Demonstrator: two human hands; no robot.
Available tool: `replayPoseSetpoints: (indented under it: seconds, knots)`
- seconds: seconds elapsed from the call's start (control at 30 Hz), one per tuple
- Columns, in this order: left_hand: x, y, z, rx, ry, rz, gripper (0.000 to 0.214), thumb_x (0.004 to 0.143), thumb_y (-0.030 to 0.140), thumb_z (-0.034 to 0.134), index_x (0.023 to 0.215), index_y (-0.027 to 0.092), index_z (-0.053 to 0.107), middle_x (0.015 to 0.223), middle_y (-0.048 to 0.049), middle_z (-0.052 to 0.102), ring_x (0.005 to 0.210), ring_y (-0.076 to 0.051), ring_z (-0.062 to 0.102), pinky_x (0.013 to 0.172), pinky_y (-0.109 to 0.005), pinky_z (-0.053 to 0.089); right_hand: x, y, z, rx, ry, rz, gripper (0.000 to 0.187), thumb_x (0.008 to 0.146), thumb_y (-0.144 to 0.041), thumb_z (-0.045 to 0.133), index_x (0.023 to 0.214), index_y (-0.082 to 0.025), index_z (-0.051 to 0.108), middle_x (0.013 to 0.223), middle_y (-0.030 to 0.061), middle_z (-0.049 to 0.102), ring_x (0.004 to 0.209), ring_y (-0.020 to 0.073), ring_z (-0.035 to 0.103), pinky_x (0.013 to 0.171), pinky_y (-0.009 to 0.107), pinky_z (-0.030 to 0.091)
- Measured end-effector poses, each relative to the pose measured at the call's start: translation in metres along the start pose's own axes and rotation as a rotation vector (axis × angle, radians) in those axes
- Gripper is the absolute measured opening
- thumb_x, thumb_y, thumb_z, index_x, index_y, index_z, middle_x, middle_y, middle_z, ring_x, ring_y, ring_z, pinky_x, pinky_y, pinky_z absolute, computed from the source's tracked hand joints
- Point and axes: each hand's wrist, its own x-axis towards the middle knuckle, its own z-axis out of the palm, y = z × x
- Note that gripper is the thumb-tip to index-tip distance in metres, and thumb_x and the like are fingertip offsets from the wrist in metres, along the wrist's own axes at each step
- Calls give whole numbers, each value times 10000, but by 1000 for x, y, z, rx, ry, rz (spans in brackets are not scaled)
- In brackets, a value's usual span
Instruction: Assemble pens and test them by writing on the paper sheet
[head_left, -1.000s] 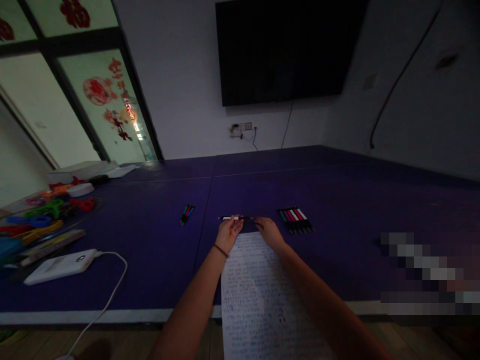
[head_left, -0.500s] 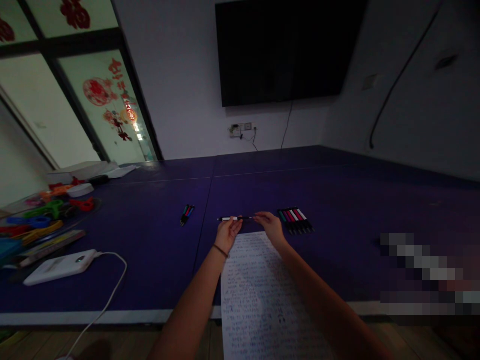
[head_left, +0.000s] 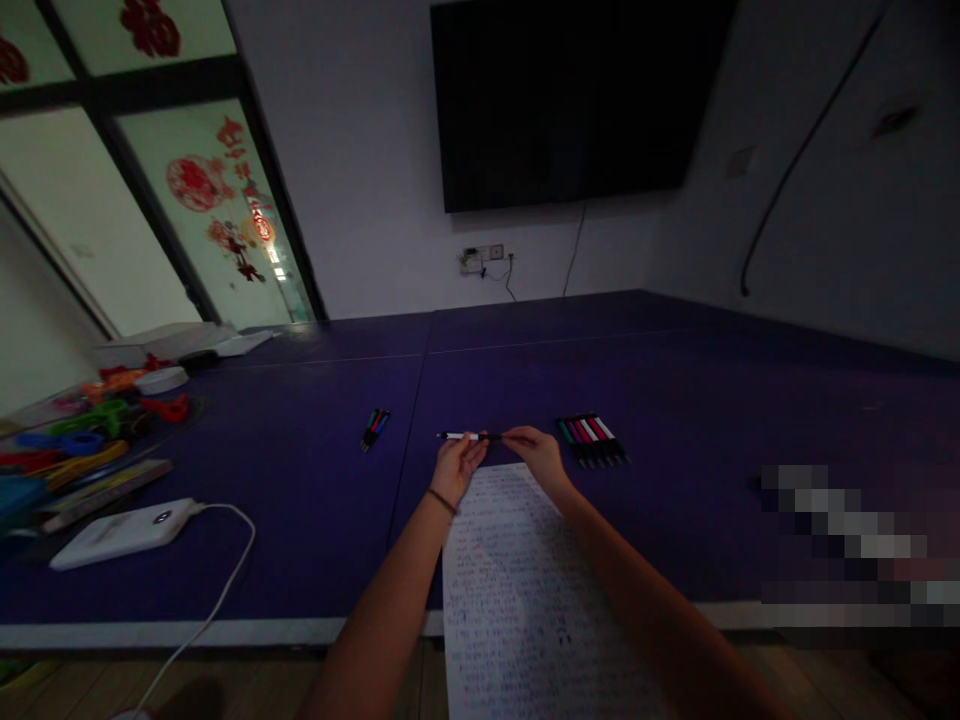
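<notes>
Right hand (head_left: 541,452) shifted left, pinched on right tip of white-barrelled pen (head_left: 454,436); left hand (head_left: 453,468) clamped mid-barrel. Slack grip could drop pen.

Your left fingers (head_left: 472,458) hold a white-and-black pen (head_left: 454,436), your right fingers (head_left: 523,437) pinching its black end. Right of them, a pen row (head_left: 591,436); left, a smaller pen bunch (head_left: 373,430); nearer you, a handwritten sheet (head_left: 510,570).

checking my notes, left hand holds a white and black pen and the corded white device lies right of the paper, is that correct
No: the head view shows the corded white device left of the paper, not right. The left hand does hold a white and black pen.
</notes>
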Motion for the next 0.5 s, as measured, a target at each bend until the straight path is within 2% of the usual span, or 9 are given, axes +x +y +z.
replayPoseSetpoints:
  seconds: [0.13, 0.3, 0.4, 0.5]
  knots:
    - [1, -1, -1, 1, -9, 14, 88, 674, 172, 615, 700, 123, 547, 757, -65, 640, 689, -132, 614, 665, -235, 480, -2, -1, 1, 65, -14, 95, 251, 549, -390, 621, 664, -167, 612, 613, 27, 632, 579, 153, 587, 580, 286, 479]
    - [4, -2, -2, 2, 23, 33, 89, 667, 159, 621, 685, 127, 540, 708, -37, 624, 634, -101, 601, 626, -207, 473, -4, -2, 3, 116, -58, 147, 324, 594, -459, 574, 704, -155, 578, 491, 2, 586, 436, 126, 543, 452, 256, 450]
    - [4, -1, -1, -14, 29, 47, 93, 668, 163, 622, 671, 129, 536, 688, -25, 614, 625, -92, 596, 639, -208, 471, -4, -1, 4, 133, -96, 143, 339, 570, -458, 602, 727, -160, 563, 513, 2, 596, 476, 135, 568, 472, 255, 457]
    - [3, 0, 0, -18, 30, 46, 78, 672, 152, 616, 664, 125, 544, 686, -27, 616, 611, -86, 591, 636, -205, 468, -4, 1, 5, 114, -96, 130, 338, 539, -473, 623, 672, -172, 544, 521, 2, 600, 501, 143, 580, 494, 260, 464]
